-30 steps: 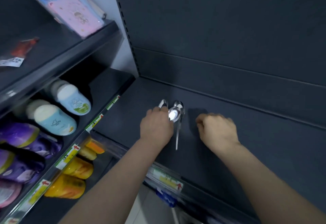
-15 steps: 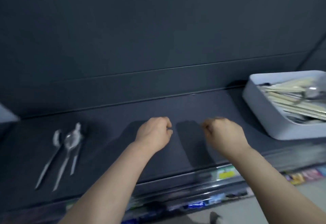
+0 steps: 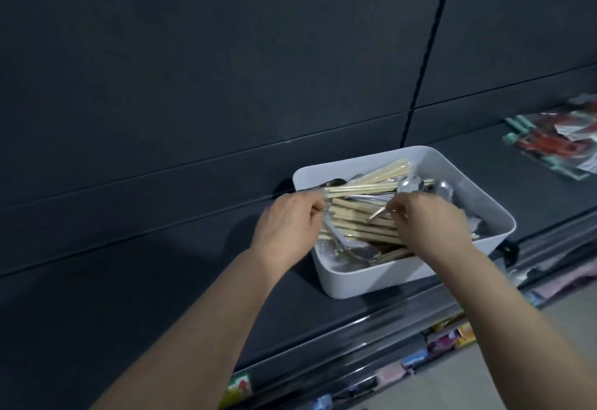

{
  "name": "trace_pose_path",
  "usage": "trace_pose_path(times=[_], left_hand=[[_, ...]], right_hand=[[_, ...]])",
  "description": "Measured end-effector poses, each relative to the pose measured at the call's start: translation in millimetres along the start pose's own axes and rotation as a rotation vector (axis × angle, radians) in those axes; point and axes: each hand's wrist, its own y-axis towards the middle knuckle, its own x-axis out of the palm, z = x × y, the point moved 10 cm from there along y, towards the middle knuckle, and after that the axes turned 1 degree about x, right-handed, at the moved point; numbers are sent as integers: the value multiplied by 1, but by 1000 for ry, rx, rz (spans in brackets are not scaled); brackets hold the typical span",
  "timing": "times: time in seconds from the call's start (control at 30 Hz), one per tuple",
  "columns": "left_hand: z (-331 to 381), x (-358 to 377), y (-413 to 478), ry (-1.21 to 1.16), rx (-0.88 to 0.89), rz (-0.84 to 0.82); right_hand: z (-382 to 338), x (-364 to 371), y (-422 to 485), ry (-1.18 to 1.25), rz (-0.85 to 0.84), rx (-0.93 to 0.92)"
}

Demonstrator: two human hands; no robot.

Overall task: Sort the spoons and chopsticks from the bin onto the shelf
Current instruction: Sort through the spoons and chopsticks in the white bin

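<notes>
White bin [image 3: 355, 283] on shelf [image 3: 161, 280], holding chopsticks [image 3: 365, 227] and spoons [image 3: 410, 185]: fists empty over bare shelf 0.5 s ago, now right hand [image 3: 429, 225] pinching 1 stick, left hand [image 3: 287, 225] curled at stick ends, grip unclear; next pick likely starting.

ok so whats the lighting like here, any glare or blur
Head view: dim overall, with the dark shelf showing little detail; bright glare on the spoon bowls in the white bin; the left hand and right hand look slightly smeared by motion; an arm shadow lies on the shelf left of the left hand; the wide-angle lens slants the back-panel seam; the packets at far right are soft.
</notes>
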Motion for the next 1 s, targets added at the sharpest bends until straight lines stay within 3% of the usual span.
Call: trace_pose_path(times=[0.27, 0.57, 0.83, 1.0], left_hand=[[44, 64, 55, 99, -72, -108], [81, 124, 98, 299, -89, -251], [61, 72, 101, 177, -139, -135], [39, 59, 76, 281, -128, -362]], right_hand=[[64, 18, 33, 62, -123, -36], [113, 8, 40, 122, -77, 49], [82, 23, 44, 200, -227, -30], [65, 38, 51, 185, -253, 4]])
